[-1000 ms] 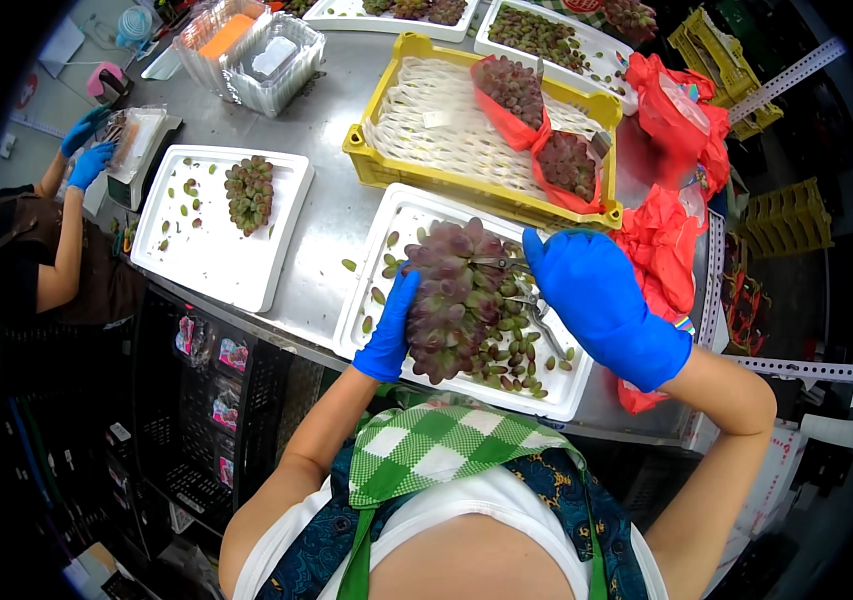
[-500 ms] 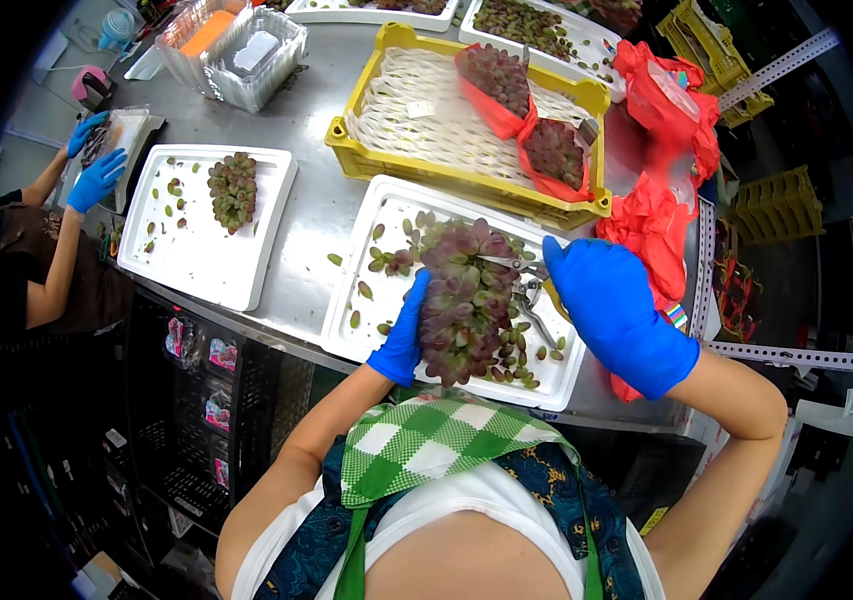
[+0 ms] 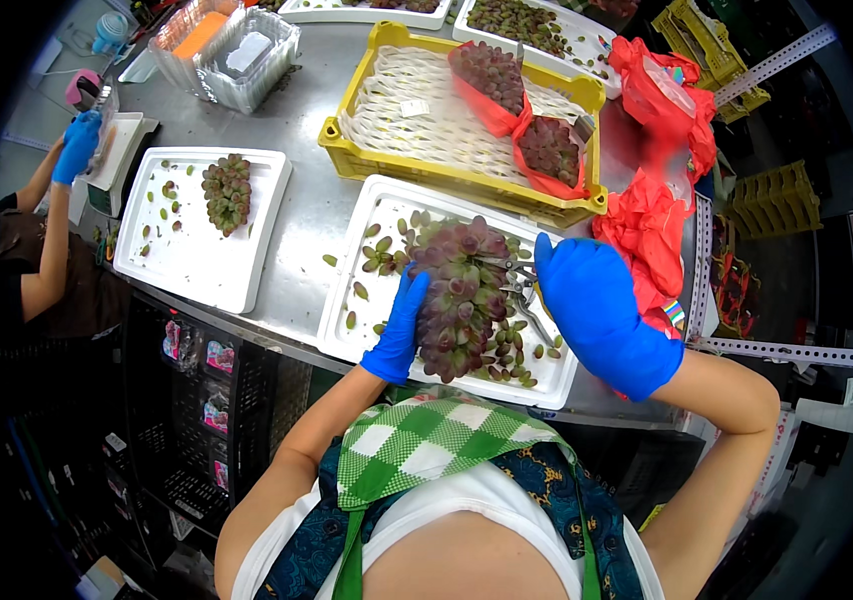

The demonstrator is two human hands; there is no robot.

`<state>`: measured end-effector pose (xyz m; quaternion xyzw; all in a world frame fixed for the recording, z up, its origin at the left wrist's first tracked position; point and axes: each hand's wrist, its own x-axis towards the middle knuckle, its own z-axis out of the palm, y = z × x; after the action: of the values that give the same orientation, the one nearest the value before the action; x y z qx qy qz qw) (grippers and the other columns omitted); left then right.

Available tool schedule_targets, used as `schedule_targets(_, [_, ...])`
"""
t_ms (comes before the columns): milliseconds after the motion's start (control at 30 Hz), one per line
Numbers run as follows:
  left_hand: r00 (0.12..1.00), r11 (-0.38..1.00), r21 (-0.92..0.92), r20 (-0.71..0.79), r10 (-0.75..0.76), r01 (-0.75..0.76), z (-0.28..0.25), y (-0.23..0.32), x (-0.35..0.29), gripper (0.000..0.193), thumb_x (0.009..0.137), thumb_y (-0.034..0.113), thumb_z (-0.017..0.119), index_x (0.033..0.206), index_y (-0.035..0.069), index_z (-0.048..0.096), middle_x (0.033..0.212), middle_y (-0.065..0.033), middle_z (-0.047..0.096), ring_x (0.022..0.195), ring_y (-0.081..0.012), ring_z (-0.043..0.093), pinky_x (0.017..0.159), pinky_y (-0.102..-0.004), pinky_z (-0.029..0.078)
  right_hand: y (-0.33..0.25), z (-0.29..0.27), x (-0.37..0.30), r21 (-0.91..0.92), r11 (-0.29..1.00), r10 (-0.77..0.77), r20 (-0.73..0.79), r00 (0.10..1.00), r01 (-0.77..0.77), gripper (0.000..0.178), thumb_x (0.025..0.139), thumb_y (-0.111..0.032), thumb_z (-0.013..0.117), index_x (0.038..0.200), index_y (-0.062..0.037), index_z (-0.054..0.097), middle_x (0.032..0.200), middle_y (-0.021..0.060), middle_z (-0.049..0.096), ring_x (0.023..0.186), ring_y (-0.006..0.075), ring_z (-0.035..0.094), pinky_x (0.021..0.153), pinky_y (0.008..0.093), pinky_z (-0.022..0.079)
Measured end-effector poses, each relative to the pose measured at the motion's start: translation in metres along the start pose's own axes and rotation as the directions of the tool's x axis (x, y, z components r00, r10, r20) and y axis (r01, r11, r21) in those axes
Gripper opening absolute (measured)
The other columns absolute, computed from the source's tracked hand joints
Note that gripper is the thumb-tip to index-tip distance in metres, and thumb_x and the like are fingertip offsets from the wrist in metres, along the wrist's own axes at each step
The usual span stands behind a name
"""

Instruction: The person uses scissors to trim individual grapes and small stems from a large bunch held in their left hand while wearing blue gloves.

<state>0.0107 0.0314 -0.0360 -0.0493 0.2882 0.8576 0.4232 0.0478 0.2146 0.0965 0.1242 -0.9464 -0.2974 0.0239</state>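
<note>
Purple succulent (image 3: 457,305) over white tray (image 3: 382,300), between the hands. Left hand (image 3: 399,328) grasps its left side, at tray's left part; right hand (image 3: 589,300), by tray's right edge, clenched on metal-bladed tool (image 3: 503,264), blades at leaves.

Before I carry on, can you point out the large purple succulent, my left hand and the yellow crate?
Large purple succulent (image 3: 460,305): head view, middle of its leaves.
Left hand (image 3: 399,333): head view, middle of the hand.
Yellow crate (image 3: 447,181): head view, near side wall.
</note>
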Motion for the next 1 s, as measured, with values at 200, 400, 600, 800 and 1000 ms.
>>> schedule_targets(200, [1.0,0.999,-0.039,0.007,-0.025,0.025,0.001,0.0,0.0,0.045,0.089,0.031,0.039,0.125,0.005,0.031,0.115,-0.014,0.048,0.098,-0.0231,0.055,0.08,-0.036,0.05,-0.003,-0.003,-0.002,-0.104,0.995,-0.01,-0.03,1.0,0.006,0.019,0.078,-0.011,0.051,0.096,-0.0048,0.053,0.059,0.0029,0.044,0.054,0.0165,0.047,0.044,0.0305,0.035])
schedule_targets(400, [0.999,0.999,-0.04,-0.004,-0.033,0.033,-0.004,-0.001,0.001,0.045,0.089,0.031,0.039,0.125,0.006,0.031,0.117,-0.0128,0.047,0.099,-0.0219,0.054,0.081,-0.0351,0.049,-0.004,-0.003,0.001,-0.076,0.997,-0.015,-0.004,1.0,0.015,0.015,0.078,-0.01,0.05,0.093,-0.0047,0.054,0.061,0.0027,0.043,0.055,0.0159,0.046,0.044,0.0302,0.034])
schedule_targets(600, [0.998,1.0,0.011,-0.07,0.002,-0.001,-0.01,-0.006,0.003,0.043,0.089,0.03,0.04,0.125,0.008,0.032,0.117,-0.0106,0.047,0.101,-0.0195,0.053,0.084,-0.0315,0.047,-0.01,-0.011,0.002,-0.13,0.991,0.044,0.024,0.999,-0.04,0.01,0.077,-0.011,0.05,0.085,-0.0068,0.052,0.059,0.0029,0.043,0.054,0.0159,0.046,0.044,0.0303,0.034])
schedule_targets(800, [0.996,0.999,0.043,-0.084,0.03,-0.027,-0.003,-0.003,0.002,0.042,0.089,0.03,0.041,0.125,0.009,0.033,0.117,-0.0101,0.047,0.102,-0.0191,0.052,0.085,-0.0324,0.046,-0.006,-0.003,0.007,0.008,1.0,-0.024,-0.021,0.999,0.025,0.006,0.073,-0.01,0.051,0.079,-0.0079,0.052,0.056,0.0026,0.043,0.052,0.0156,0.048,0.044,0.0295,0.036])
schedule_targets(1000, [0.996,0.995,0.091,-0.067,0.051,-0.044,-0.013,-0.008,0.003,0.049,0.088,0.037,0.037,0.127,0.007,0.032,0.12,-0.0111,0.045,0.105,-0.0212,0.05,0.089,-0.0359,0.043,-0.004,-0.002,0.004,0.147,0.989,-0.017,0.046,0.999,0.01,0.014,0.074,-0.01,0.051,0.087,-0.0066,0.054,0.059,0.0024,0.045,0.055,0.0157,0.049,0.044,0.0293,0.036])
